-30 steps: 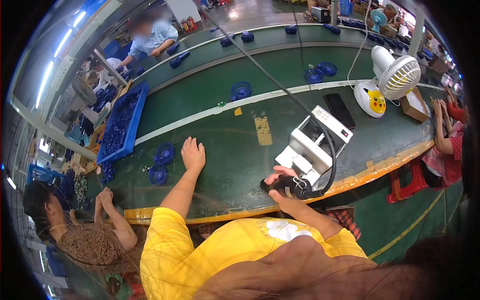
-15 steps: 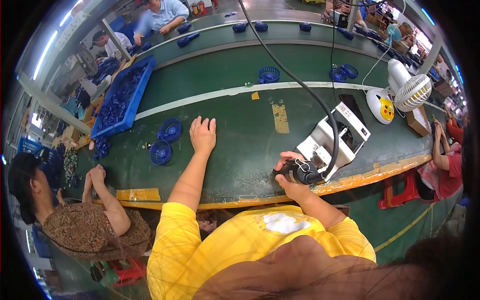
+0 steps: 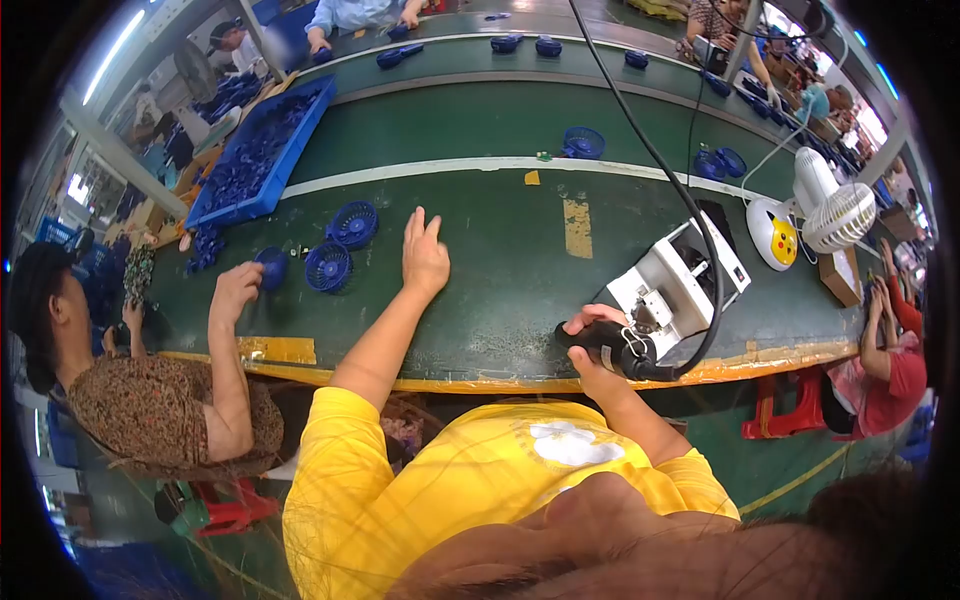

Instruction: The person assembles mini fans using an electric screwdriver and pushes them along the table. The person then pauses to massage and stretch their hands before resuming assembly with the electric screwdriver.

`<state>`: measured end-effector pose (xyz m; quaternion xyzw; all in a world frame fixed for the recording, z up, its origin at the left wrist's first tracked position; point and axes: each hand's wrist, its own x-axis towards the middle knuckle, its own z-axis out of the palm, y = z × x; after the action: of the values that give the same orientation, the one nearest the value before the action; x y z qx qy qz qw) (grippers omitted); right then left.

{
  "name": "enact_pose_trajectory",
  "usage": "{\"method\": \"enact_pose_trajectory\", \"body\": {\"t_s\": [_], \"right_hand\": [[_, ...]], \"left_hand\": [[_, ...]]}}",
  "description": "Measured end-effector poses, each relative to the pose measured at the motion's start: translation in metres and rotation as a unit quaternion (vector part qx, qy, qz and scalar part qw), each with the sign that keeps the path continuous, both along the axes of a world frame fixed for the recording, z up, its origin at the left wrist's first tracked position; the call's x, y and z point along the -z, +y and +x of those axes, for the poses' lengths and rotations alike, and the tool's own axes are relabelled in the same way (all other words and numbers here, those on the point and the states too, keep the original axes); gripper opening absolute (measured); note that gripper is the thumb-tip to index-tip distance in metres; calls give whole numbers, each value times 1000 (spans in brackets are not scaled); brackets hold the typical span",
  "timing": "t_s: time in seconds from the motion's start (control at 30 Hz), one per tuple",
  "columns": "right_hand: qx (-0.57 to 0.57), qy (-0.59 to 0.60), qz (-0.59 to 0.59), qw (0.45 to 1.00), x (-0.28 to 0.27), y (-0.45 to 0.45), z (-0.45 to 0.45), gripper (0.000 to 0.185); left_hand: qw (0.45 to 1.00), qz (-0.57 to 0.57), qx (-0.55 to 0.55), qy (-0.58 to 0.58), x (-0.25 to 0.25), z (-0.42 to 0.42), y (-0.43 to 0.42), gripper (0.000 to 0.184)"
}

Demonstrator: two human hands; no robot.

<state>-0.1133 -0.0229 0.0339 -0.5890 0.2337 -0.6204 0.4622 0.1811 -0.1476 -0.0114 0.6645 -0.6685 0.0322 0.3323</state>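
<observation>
My left hand rests on the green bench, fingers stretched out, with nothing in it. Just left of it lie two blue round fan housings with slatted walls. In my right hand is a black electric screwdriver, lying sideways with a wire hanging loop and a thick black cable. Its tip is hard to make out. Beyond that hand stands a white screw feeder, close to the tool.
A co-worker's hand at left holds a blue round part. A blue tray of parts lies at back left. More blue housings sit past the white strip. A white desk fan stands at right.
The view has shifted, moving the bench scene rightward. The co-worker at left has reached onto the bench with a blue round part. My right hand keeps hold of the electric screwdriver.
</observation>
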Motion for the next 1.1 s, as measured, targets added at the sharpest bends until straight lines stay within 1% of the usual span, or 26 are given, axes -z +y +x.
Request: {"method": "enact_pose_trajectory", "body": {"t_s": [0.03,0.07,0.13,0.17,0.27,0.37,0.4,0.43,0.47,0.53,0.57,0.63,0.73,0.83,0.87,0.9,0.97,1.0,1.03,1.1], "right_hand": [[-5,-7,5,1000,1,0,-1,52],[-11,-15,11,1000,2,1,-1,53],[-28,-18,8,999,3,-2,-3,57],[-16,-4,10,1000,1,-1,-4,57],[-22,-45,-1,999,-1,-5,0,59],[-18,-15,-8,1000,-1,-7,-3,59],[-17,-5,-11,1000,-2,-7,-4,59],[-18,-7,-11,1000,-2,-7,-5,59],[-18,-11,-11,1000,-2,-7,-5,59],[-17,-15,-13,1000,-2,-6,-5,59],[-17,-16,-15,1000,-2,-5,-5,59],[-16,-11,-17,1000,-2,-5,-5,59],[-14,20,-12,1000,-3,-5,-12,59],[-12,11,-7,1000,-5,-7,-10,61],[-18,-30,12,999,-9,-6,-7,61],[-17,-47,10,999,-11,-10,-5,61],[-31,-95,21,995,-14,-16,-9,62],[-29,-89,17,995,-17,-21,-14,59],[7,-123,54,991,-23,-21,-17,57],[-1,-171,92,981,-32,-21,-38,56]], "left_hand": [[1000,5,-9,2,0,-6,8,39],[999,33,-2,11,0,-11,15,47],[997,69,14,7,-3,-22,31,46],[997,79,22,12,-4,-26,38,46],[989,103,53,95,-16,-34,52,48],[998,24,6,64,-27,-26,50,47],[999,-43,-16,-8,-35,-16,44,44],[995,-64,-59,-51,-47,-6,41,42],[985,-65,-132,-88,-50,6,36,45],[959,-36,-253,-122,-48,33,26,47],[953,29,-281,-108,-44,43,25,48],[958,128,-251,-59,-45,50,29,43],[978,122,-170,-26,-39,26,39,33],[992,60,-97,-58,-37,-21,66,24],[995,35,-69,-66,-34,-38,74,22],[996,10,-41,-72,-32,-54,83,20],[998,-4,21,-60,-27,-78,98,17],[998,-2,49,-41,-29,-88,106,16],[997,-2,75,-23,-31,-95,112,15],[991,-1,132,13,-26,-106,123,15]]}}
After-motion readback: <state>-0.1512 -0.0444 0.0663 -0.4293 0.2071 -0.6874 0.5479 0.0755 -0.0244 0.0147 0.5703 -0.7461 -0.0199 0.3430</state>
